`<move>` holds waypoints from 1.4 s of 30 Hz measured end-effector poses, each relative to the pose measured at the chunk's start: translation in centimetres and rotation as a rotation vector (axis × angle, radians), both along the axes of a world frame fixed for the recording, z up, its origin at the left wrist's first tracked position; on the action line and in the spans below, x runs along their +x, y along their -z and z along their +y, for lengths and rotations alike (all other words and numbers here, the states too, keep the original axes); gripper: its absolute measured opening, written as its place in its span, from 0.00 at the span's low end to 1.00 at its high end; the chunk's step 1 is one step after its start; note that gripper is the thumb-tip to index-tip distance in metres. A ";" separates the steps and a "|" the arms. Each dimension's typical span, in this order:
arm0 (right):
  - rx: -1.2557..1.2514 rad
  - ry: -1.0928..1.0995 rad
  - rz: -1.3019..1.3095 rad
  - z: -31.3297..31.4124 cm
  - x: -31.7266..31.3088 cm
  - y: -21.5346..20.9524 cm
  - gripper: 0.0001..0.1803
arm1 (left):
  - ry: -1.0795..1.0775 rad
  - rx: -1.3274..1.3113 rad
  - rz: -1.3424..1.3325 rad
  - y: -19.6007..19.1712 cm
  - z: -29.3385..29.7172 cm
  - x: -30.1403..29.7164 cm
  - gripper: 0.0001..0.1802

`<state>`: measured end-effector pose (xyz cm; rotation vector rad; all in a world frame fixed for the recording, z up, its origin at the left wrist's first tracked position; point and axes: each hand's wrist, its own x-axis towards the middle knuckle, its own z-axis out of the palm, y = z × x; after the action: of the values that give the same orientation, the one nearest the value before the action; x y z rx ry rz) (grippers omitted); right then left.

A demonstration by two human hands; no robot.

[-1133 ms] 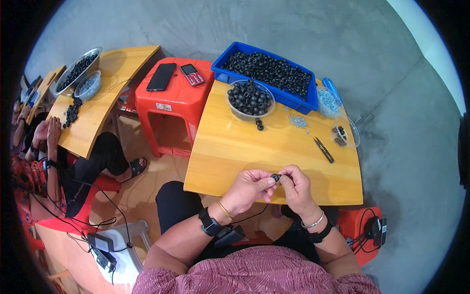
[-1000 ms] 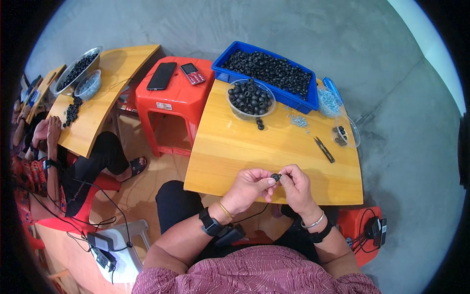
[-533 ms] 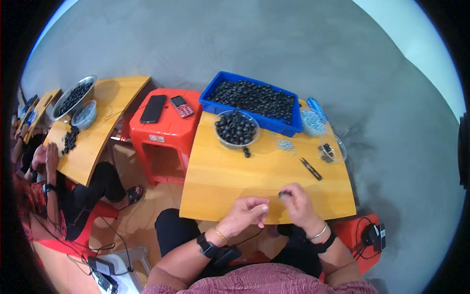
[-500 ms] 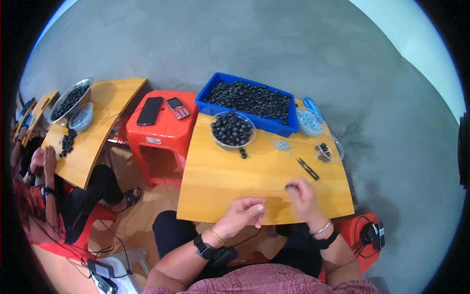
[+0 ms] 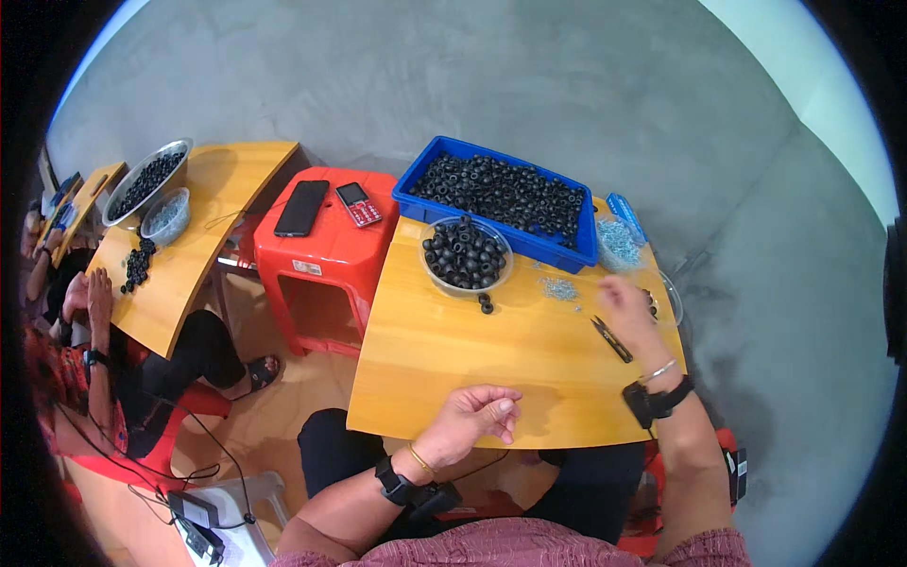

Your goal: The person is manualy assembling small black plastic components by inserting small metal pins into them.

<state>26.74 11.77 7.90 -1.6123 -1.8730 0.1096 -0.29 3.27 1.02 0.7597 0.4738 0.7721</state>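
My left hand [image 5: 470,418] is above the table's near edge, its fingers curled and thumb close to the index finger. Anything held there is too small to make out. My right hand [image 5: 630,312] is blurred by motion beyond black thread snips [image 5: 612,340], near a small pile of silvery bits [image 5: 559,288]. Its fingers are too smeared to read. Partly behind it are a few dark pieces [image 5: 651,300] at the table's right side. Round black pieces [image 5: 466,255] fill a clear bowl, with two loose ones [image 5: 486,303] in front.
A blue tray [image 5: 553,253] of black ring-like pieces stands at the back. Beside it is a clear container of silvery bits [image 5: 619,244]. Two phones [image 5: 358,205] lie on a red stool [image 5: 326,250] at left. Another person's hands [image 5: 97,295] rest at a neighbouring table [image 5: 203,255].
My right hand has moved away and to the right, from the near part of the table past the snips. The dark piece seen in its fingers earlier no longer shows. My left hand stays nearly still.
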 end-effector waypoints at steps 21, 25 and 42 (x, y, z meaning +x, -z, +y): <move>-0.367 0.114 -0.283 18.3 -1.3 -0.1 0.24 | -0.497 0.177 0.122 -0.3 0.9 -2.9 0.09; -0.491 0.283 -0.340 21.1 -0.2 1.8 0.31 | -0.503 0.208 0.201 -0.3 0.9 -3.1 0.09; -0.368 0.103 -0.248 21.5 0.2 -2.1 0.24 | -0.434 0.214 0.222 -0.1 1.5 -2.9 0.10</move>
<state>26.91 33.30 10.02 -2.0473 -2.0387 0.2298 -3.17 4.73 1.10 0.9618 0.7801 1.1618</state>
